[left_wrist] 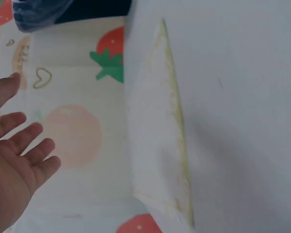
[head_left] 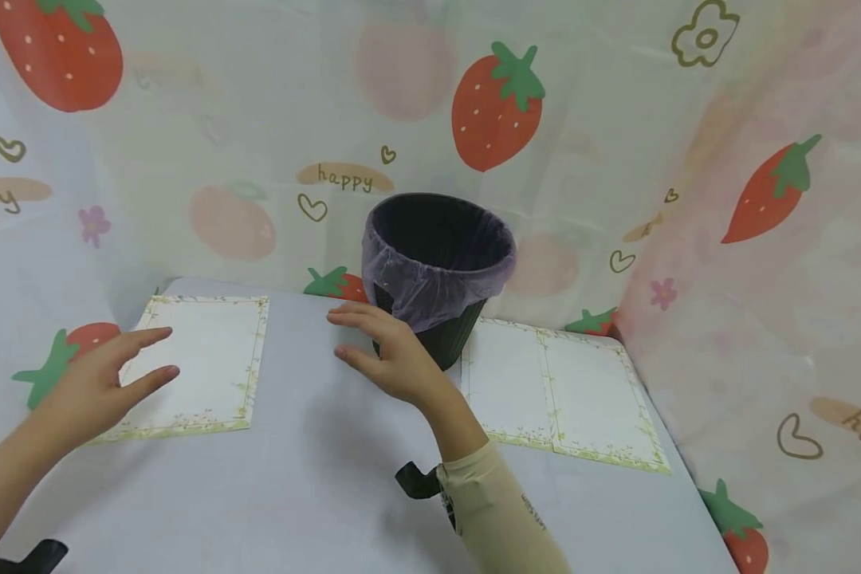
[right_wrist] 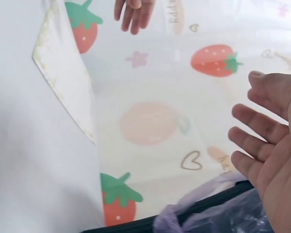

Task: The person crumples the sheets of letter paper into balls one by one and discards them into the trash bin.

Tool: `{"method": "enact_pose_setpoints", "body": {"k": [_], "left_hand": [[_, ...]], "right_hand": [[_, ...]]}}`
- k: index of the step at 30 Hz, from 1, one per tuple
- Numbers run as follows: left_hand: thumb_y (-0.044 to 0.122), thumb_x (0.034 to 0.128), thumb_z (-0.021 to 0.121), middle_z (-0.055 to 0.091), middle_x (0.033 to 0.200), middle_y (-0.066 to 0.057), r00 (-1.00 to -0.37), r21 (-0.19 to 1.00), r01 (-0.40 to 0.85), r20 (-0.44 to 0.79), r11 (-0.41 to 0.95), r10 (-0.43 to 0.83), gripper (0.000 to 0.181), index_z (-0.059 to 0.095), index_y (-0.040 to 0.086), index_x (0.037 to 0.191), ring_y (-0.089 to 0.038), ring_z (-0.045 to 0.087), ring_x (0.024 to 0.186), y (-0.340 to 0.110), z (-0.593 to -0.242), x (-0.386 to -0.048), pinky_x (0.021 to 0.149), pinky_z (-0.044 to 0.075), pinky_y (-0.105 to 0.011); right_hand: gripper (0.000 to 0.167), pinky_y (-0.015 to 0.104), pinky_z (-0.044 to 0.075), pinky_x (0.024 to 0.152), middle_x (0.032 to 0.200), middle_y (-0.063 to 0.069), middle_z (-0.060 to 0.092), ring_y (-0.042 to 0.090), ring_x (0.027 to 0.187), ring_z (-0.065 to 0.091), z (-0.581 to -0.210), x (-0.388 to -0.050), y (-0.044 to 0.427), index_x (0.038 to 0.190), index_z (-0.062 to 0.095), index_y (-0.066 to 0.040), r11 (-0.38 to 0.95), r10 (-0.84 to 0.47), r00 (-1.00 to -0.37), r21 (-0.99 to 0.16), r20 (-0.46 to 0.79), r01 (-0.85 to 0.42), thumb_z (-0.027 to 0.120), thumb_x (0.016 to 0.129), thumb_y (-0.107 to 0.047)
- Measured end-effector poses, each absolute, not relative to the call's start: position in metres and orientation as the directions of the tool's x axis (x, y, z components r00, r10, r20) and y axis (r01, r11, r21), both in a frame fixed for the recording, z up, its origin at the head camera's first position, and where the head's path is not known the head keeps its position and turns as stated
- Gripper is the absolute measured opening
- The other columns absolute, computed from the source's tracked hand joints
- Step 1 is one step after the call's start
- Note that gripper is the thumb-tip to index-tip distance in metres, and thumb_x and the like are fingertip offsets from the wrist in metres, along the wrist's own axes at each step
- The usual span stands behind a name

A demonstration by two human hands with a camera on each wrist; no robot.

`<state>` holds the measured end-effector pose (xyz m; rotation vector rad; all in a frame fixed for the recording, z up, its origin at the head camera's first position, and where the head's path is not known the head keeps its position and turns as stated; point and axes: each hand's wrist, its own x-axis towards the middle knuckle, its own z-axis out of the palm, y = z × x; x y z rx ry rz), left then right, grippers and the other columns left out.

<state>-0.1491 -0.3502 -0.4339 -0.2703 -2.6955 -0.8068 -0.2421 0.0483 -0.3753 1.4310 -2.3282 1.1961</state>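
Apart and empty, the left hand (head_left: 100, 387) hovers near the left bordered sheet (head_left: 208, 359), the right hand (head_left: 402, 363) near the far lined bin (head_left: 441, 291), seemingly ready to grip, which calls for curling fingers.

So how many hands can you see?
2. The left hand is near the bordered sheet at the left of the head view; the right hand is in front of the dark bin.

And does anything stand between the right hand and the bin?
Nothing visible does. In the head view, the right hand overlaps the bin's lower left side; only the purple liner covers the bin's upper outside.
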Motion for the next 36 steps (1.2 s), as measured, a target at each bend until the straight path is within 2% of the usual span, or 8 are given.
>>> {"method": "enact_pose_setpoints", "body": {"k": [4, 5, 6, 8, 10, 13, 27, 36], "left_hand": [[0.029, 0.0906, 0.080, 0.052, 0.146, -0.027, -0.931, 0.468, 0.311, 0.324, 0.827, 0.167, 0.073, 0.046, 0.003, 0.150, -0.051, 0.047, 0.130, -0.363, -0.452, -0.144, 0.120, 0.034, -0.040], [0.028, 0.0901, 0.081, 0.051, 0.145, -0.028, -0.931, 0.467, 0.317, 0.318, 0.825, 0.177, 0.074, 0.046, 0.001, 0.150, -0.052, 0.047, 0.130, -0.366, -0.456, -0.143, 0.121, 0.032, -0.040], [0.029, 0.0899, 0.081, 0.052, 0.145, -0.027, -0.934, 0.471, 0.312, 0.310, 0.825, 0.176, 0.073, 0.046, 0.001, 0.149, -0.051, 0.046, 0.130, -0.368, -0.459, -0.143, 0.123, 0.026, -0.026], [0.028, 0.0900, 0.081, 0.051, 0.144, -0.029, -0.939, 0.485, 0.305, 0.295, 0.820, 0.174, 0.073, 0.047, 0.000, 0.148, -0.053, 0.046, 0.129, -0.373, -0.466, -0.144, 0.124, 0.026, -0.032], [0.027, 0.0900, 0.080, 0.051, 0.143, -0.031, -0.946, 0.499, 0.292, 0.279, 0.816, 0.167, 0.073, 0.047, -0.003, 0.147, -0.055, 0.044, 0.129, -0.379, -0.472, -0.147, 0.119, 0.030, -0.055], [0.028, 0.0901, 0.080, 0.050, 0.142, -0.035, -0.961, 0.503, 0.250, 0.231, 0.828, 0.150, 0.073, 0.047, -0.006, 0.145, -0.057, 0.044, 0.129, -0.388, -0.480, -0.151, 0.103, 0.034, -0.072], [0.030, 0.0864, 0.082, 0.040, 0.144, -0.044, -0.997, 0.478, 0.053, -0.030, 0.877, 0.077, 0.087, 0.038, -0.015, 0.146, -0.064, 0.036, 0.132, -0.419, -0.504, -0.167, 0.102, 0.036, -0.076], [0.036, 0.0837, 0.082, 0.038, 0.147, -0.043, -0.995, 0.452, 0.009, -0.085, 0.892, 0.054, 0.093, 0.037, -0.013, 0.148, -0.063, 0.033, 0.135, -0.422, -0.515, -0.171, 0.105, 0.033, -0.075]], "right_hand": [[0.042, 0.027, 0.042, 0.114, 0.145, -0.002, 0.058, 0.008, 0.138, 0.050, -0.391, -0.240, 0.038, 0.141, 0.062, -0.014, 0.219, -0.693, -0.525, -0.549, 0.495, -0.807, 0.070, 0.099, -0.018], [0.042, 0.027, 0.042, 0.114, 0.145, -0.002, 0.058, 0.008, 0.138, 0.050, -0.395, -0.240, 0.036, 0.140, 0.062, -0.014, 0.220, -0.696, -0.526, -0.552, 0.489, -0.804, 0.070, 0.099, -0.018], [0.042, 0.027, 0.042, 0.114, 0.145, -0.001, 0.058, 0.008, 0.138, 0.050, -0.398, -0.240, 0.033, 0.140, 0.062, -0.014, 0.220, -0.700, -0.526, -0.555, 0.483, -0.802, 0.070, 0.099, -0.018], [0.042, 0.026, 0.042, 0.114, 0.146, -0.001, 0.058, 0.009, 0.138, 0.050, -0.404, -0.239, 0.029, 0.141, 0.062, -0.014, 0.228, -0.709, -0.535, -0.568, 0.460, -0.791, 0.069, 0.100, -0.018], [0.042, 0.026, 0.042, 0.114, 0.146, -0.002, 0.058, 0.008, 0.138, 0.050, -0.410, -0.239, 0.025, 0.141, 0.061, -0.015, 0.244, -0.718, -0.547, -0.579, 0.430, -0.778, 0.068, 0.100, -0.020], [0.042, 0.026, 0.041, 0.114, 0.147, -0.003, 0.058, 0.008, 0.138, 0.049, -0.417, -0.239, 0.019, 0.142, 0.061, -0.016, 0.272, -0.735, -0.558, -0.587, 0.385, -0.763, 0.067, 0.101, -0.022], [0.040, 0.026, 0.040, 0.115, 0.145, -0.009, 0.059, 0.005, 0.139, 0.048, -0.440, -0.242, 0.004, 0.140, 0.062, -0.020, 0.349, -0.763, -0.597, -0.619, 0.248, -0.704, 0.067, 0.101, -0.027], [0.039, 0.026, 0.039, 0.116, 0.144, -0.008, 0.059, 0.006, 0.138, 0.049, -0.455, -0.252, 0.006, 0.140, 0.063, -0.019, 0.361, -0.757, -0.619, -0.656, 0.209, -0.663, 0.066, 0.102, -0.026]]}}
